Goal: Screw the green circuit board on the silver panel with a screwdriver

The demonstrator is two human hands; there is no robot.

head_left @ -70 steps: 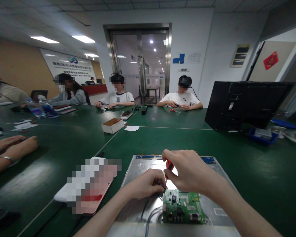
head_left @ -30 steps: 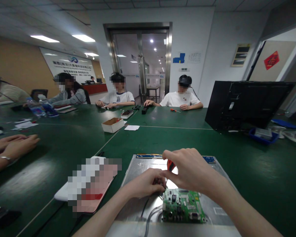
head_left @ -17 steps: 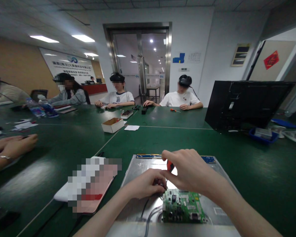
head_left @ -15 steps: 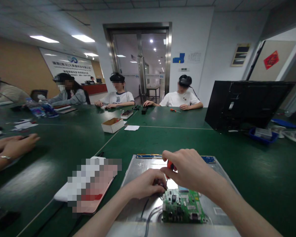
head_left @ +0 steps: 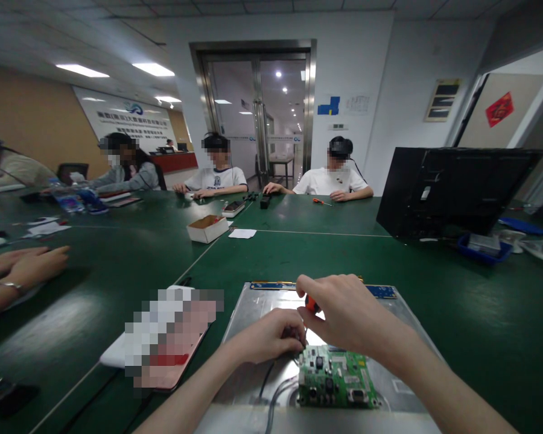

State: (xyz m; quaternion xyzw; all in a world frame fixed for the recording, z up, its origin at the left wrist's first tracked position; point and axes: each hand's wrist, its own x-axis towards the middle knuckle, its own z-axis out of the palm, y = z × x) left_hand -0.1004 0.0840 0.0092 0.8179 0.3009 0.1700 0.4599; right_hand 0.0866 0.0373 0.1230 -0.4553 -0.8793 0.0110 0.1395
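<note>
A silver display panel (head_left: 239, 374) lies flat in front of me, with a green circuit board (head_left: 337, 377) on its near part and a blue strip board (head_left: 271, 286) along its far edge. My right hand (head_left: 344, 307) is closed around the orange handle of a screwdriver (head_left: 312, 304), which points down at the board's far left corner. Beside that corner, my left hand (head_left: 276, 334) has its fingers curled in near the screwdriver's tip; what they pinch, if anything, is hidden. Dark cables (head_left: 276, 404) run over the panel left of the board.
Left of the panel lie a pink phone-like object (head_left: 176, 367) and a white one. A white box (head_left: 207, 230) sits farther off. A black monitor (head_left: 457, 187) and blue tray (head_left: 484, 248) stand right. A co-worker's hands (head_left: 36, 268) rest at left; several people sit around the table.
My right hand has turned slightly on the screwdriver handle. My left hand stays by the board's corner, and the co-worker's hands at left have shifted a little.
</note>
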